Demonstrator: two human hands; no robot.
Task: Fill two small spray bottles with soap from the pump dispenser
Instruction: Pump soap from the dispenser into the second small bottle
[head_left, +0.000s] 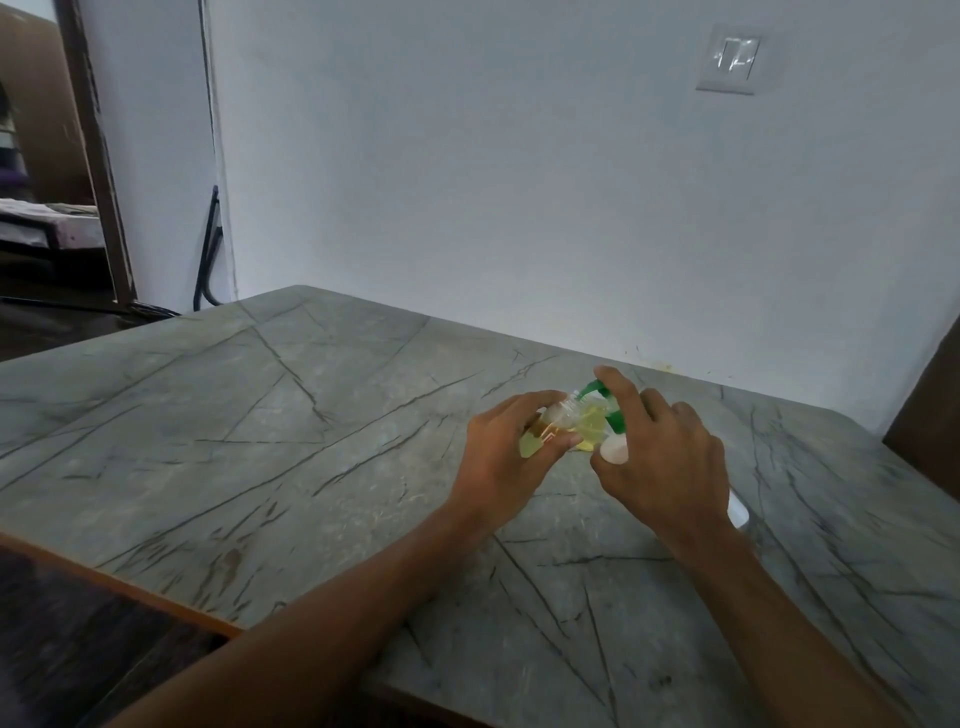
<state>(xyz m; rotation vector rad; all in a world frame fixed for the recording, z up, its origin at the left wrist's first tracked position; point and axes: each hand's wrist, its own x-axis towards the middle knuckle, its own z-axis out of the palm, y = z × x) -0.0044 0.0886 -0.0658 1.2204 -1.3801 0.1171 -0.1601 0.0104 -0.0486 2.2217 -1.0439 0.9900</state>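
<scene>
Soap is showing pale yellow inside the small spray bottle (558, 415), which I am watching the left hand (498, 457) hold tilted above the tabletop (260, 415), fingers curling round its body and its uncapped neck pointing right at the spout of the pump dispenser (597, 426). The right hand (665, 462) is wrapping round that dispenser, its forefinger lying on the green pump head (597, 388), and a round white cap (615, 451) is sitting by its thumb. I am judging that the first fill is under way, though blur is keeping me from telling how full the bottle is. A white object (738, 512) is peeking out just behind the right wrist; I cannot tell whether it is the second bottle. As I am reading it, finishing this fill, capping it, and the whole second bottle are remaining.
</scene>
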